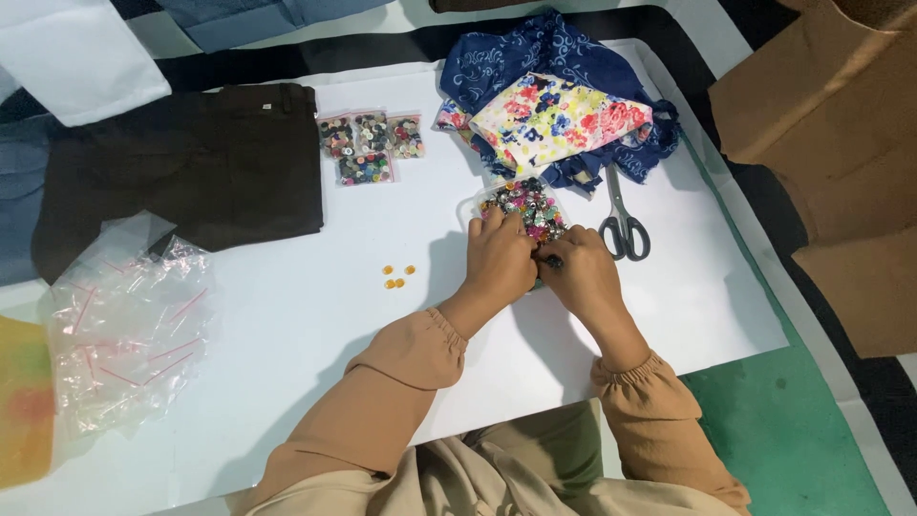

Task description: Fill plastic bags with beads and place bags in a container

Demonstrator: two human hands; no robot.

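A clear plastic container (475, 204) heaped with several small mixed-colour buttons (528, 204) sits on the white sheet (315, 306). My left hand (500, 261) rests at the container's near edge with fingers curled in among the buttons. My right hand (581, 272) is beside it, fingertips pinched on what looks like a small dark button at the near rim. Three small orange buttons (398, 276) lie loose on the sheet to the left of my hands.
Black-handled scissors (622, 225) lie right of the container. Floral and blue patterned fabric (559, 115) is piled behind it. Three small bags of buttons (370, 146) sit beside folded dark trousers (191, 167). Empty clear zip bags (124, 325) lie at the left. Brown cardboard (841, 162) stands at the right.
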